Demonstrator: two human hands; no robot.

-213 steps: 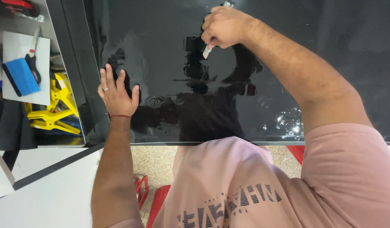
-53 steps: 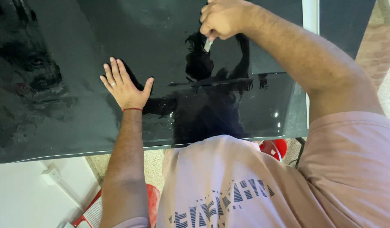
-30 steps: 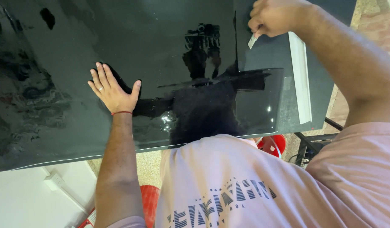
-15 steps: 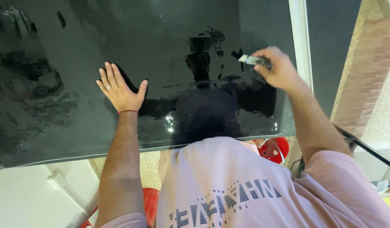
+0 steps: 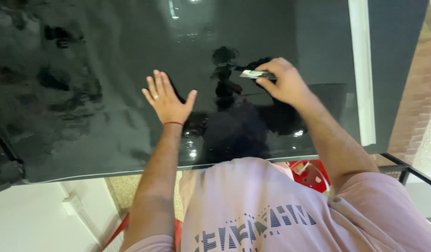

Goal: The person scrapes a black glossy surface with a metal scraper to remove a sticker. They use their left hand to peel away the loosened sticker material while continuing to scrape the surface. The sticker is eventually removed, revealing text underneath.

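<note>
Your left hand (image 5: 168, 99) is lying flat against the glossy dark film (image 5: 108, 84), fingers (image 5: 155, 85) spread wide, palm pressing. Your right hand (image 5: 281, 84) is curling its fingers tightly around a small pale scraper (image 5: 251, 73), pinching it and holding its blade against the film just beside the white frame strip (image 5: 361, 70).

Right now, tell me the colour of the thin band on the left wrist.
Red: a thin red band around the left wrist, seen in the head view.
</note>
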